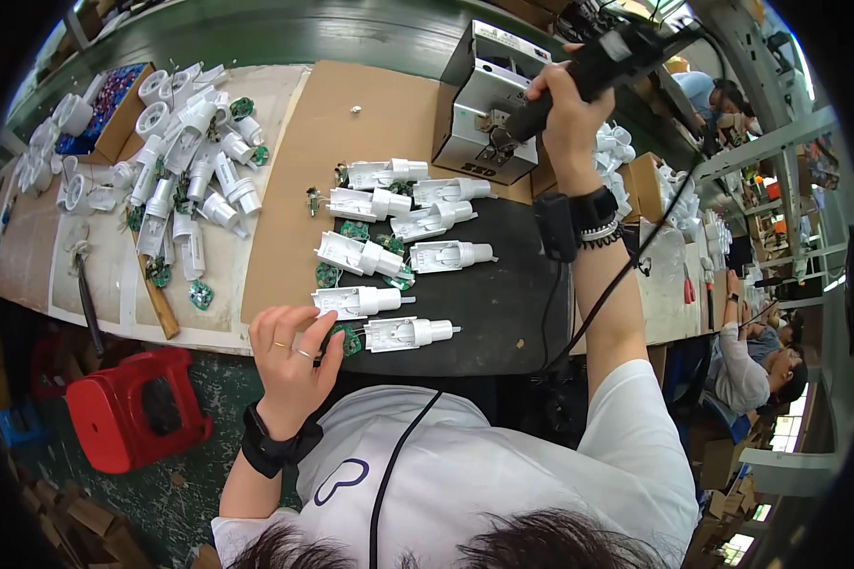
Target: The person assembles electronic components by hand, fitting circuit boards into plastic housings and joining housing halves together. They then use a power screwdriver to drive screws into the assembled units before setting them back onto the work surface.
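Note:
A black electric screwdriver [588, 81] is gripped in my right hand [574, 109], raised over the back right of the bench. Its tip points down at the front of a grey box-shaped screw feeder [484, 104]; whether they touch I cannot tell. My left hand [294, 356] is open, fingers apart, at the bench's front edge. Nearest to it are a white plastic housing [356, 302] and a green circuit board [349, 341] wired to another white housing [408, 334]. Several similar open housings lie in two rough columns, with boards beside them.
A black mat [512, 327] and brown cardboard [289, 190] cover the bench. More white housings [194, 128] are heaped at left, near a box of blue and red parts [114, 109]. A hammer [87, 294] and red stool [138, 408] are left. A black cable [626, 270] crosses my right forearm.

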Action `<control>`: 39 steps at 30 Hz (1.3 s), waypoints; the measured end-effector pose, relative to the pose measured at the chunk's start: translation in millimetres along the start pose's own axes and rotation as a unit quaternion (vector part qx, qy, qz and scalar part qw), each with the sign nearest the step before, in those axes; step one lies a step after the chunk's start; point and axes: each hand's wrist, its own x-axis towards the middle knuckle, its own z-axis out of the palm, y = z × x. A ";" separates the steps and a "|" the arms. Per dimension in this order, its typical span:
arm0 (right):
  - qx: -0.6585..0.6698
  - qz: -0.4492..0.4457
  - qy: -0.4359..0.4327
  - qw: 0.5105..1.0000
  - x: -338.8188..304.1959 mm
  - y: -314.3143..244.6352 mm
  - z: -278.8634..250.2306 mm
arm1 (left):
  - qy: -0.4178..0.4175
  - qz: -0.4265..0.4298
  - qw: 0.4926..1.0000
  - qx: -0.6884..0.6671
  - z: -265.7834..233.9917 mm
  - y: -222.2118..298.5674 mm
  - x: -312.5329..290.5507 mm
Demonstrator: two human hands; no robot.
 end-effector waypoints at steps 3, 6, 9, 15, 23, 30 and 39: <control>-0.002 0.053 -0.026 0.998 -1.1 6.1 -7.3 | -0.004 -0.008 1.000 0.003 -2.5 -2.7 -4.2; 0.006 0.074 -0.034 0.997 -23.8 3.0 -14.3 | -0.008 -0.014 1.000 0.006 -3.2 -4.3 -5.1; 0.038 0.065 -0.025 0.997 -30.2 -10.7 -16.2 | -0.009 -0.007 1.000 -0.004 -2.3 0.6 -2.6; 0.006 -0.011 0.022 1.000 -1.8 -3.2 -6.4 | -0.018 -0.001 1.000 -0.015 4.8 1.1 -3.6; 0.009 0.053 -0.042 0.998 -13.5 4.9 -11.0 | -0.018 -0.005 1.000 -0.010 1.1 1.2 -6.0; 0.153 0.061 -0.047 0.985 -39.6 -47.8 -7.0 | -0.037 -0.024 0.999 -0.007 -0.4 2.4 -5.7; 0.212 0.092 -0.265 0.936 -101.3 -106.0 73.5 | -0.072 -0.033 0.997 0.020 12.8 4.5 -3.4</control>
